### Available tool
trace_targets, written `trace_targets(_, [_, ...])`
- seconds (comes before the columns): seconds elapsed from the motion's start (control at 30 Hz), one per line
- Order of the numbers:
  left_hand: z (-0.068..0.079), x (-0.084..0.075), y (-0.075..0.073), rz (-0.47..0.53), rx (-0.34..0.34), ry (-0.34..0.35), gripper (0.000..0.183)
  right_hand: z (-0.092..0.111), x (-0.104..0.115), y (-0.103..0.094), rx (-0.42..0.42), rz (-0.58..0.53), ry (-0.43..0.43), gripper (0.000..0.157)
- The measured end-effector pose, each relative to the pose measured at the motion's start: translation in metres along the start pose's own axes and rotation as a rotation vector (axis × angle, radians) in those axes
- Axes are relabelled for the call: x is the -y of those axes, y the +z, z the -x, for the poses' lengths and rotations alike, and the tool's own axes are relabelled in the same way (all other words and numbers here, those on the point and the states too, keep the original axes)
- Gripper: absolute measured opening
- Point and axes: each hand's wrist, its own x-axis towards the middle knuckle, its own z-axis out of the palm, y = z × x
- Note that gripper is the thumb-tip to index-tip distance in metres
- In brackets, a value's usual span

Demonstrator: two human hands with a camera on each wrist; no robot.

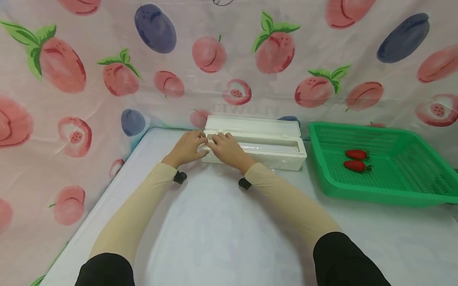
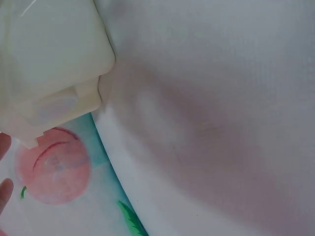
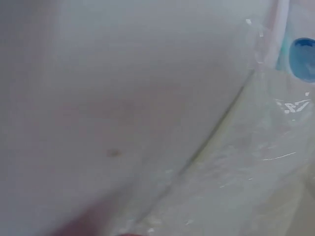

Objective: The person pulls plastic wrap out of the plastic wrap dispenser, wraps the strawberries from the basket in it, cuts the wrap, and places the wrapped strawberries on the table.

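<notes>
A long white plastic wrap box [image 1: 257,159] lies on the table with its lid [image 1: 252,126] raised at the back and a pale roll [image 1: 268,147] inside. My left hand [image 1: 187,147] is bent around the box's left end; two of its fingertips [image 2: 5,191] show apart in the left wrist view, and I cannot tell whether its thumb and index finger pinch anything. Beside it, my right hand [image 1: 229,151] reaches over the front edge, fingers curled, holding clear plastic wrap [image 3: 231,182]. The wrap spreads crinkled and shiny along the box front in the right wrist view.
A green plastic basket [image 1: 379,191] stands to the right of the box, holding two red strawberries [image 1: 356,154]. A fruit-printed curtain [image 1: 236,47] hangs right behind the white table [image 1: 222,238] and along its left side.
</notes>
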Motion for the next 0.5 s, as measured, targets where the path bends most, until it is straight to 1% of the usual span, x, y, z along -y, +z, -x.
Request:
trace_targets(0.03, [0.0001,0.0001,-0.0003,-0.001,-0.004,0.001,0.025,-0.0009,-0.0002,-0.0007,0.01,-0.015,0.016,0.012])
trace_targets(0.1, [0.0001,-0.0003,-0.0009,-0.001,-0.01,0.001,0.024,-0.0026,-0.0012,-0.0009,0.057,-0.056,0.078,0.011])
trace_targets(0.23, [-0.0005,-0.002,-0.001,0.001,-0.003,-0.006,0.022,-0.004,-0.0044,-0.0022,0.148,-0.183,0.272,0.01])
trace_targets(0.3, [0.0001,-0.0031,-0.0012,-0.002,0.003,-0.016,0.022,-0.0043,-0.0056,-0.0033,0.178,-0.249,0.35,0.01])
trace_targets(0.37, [0.0005,-0.0043,-0.0019,-0.007,0.01,-0.027,0.022,-0.0045,-0.0061,-0.0052,0.195,-0.325,0.406,0.009])
trace_targets(0.5, [0.001,-0.0093,-0.006,-0.014,0.044,-0.057,0.026,-0.0044,-0.0062,-0.0074,0.211,-0.421,0.474,0.008])
